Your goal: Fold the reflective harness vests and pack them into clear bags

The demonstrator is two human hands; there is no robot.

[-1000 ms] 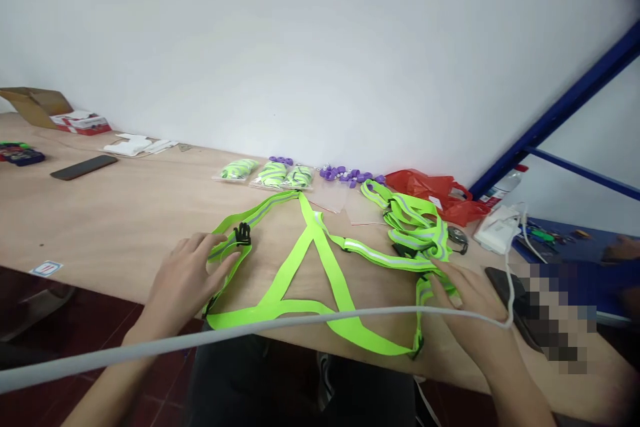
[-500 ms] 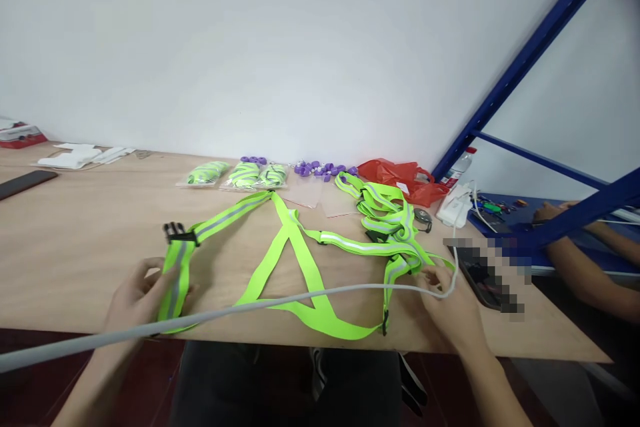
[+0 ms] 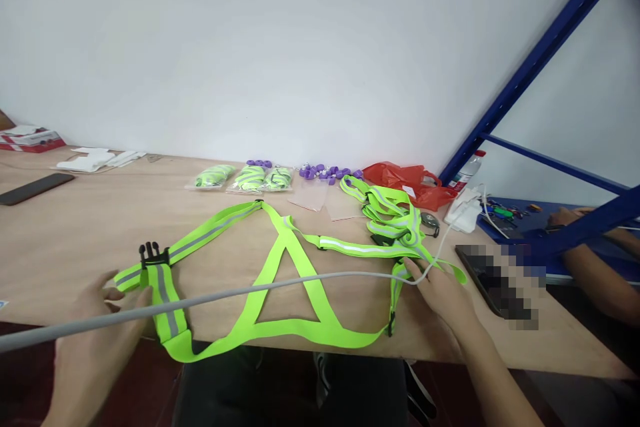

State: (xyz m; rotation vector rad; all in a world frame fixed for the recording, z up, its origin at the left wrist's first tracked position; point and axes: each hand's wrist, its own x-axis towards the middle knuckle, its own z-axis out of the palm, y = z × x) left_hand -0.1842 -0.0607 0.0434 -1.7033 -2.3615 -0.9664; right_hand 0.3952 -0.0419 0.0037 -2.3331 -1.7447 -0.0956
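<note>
A neon-yellow reflective strap vest (image 3: 295,260) with grey stripes lies spread on the table. My left hand (image 3: 97,327) has its thumb and fingers closed on the vest's side strap, just below a black buckle (image 3: 153,257) with its prongs pointing up. On the other side, my right hand (image 3: 445,293) grips the straps beside a bunched heap of the same webbing (image 3: 395,213). Its fingertips are partly hidden among the straps. A grey cable (image 3: 300,281) crosses in front of the vest and both hands.
Along the wall lie bagged vests (image 3: 250,178), purple pieces (image 3: 320,172), clear bags (image 3: 309,195) and a red plastic bag (image 3: 410,181). A phone (image 3: 480,280) lies right, a dark flat object (image 3: 37,189) left. Beyond the blue frame (image 3: 540,67) another person's arm (image 3: 595,280) shows.
My left hand has moved left and slightly down with the buckle strap, opening out the vest's lower band. My right hand stays at the straps; the whole view has shifted a little.
</note>
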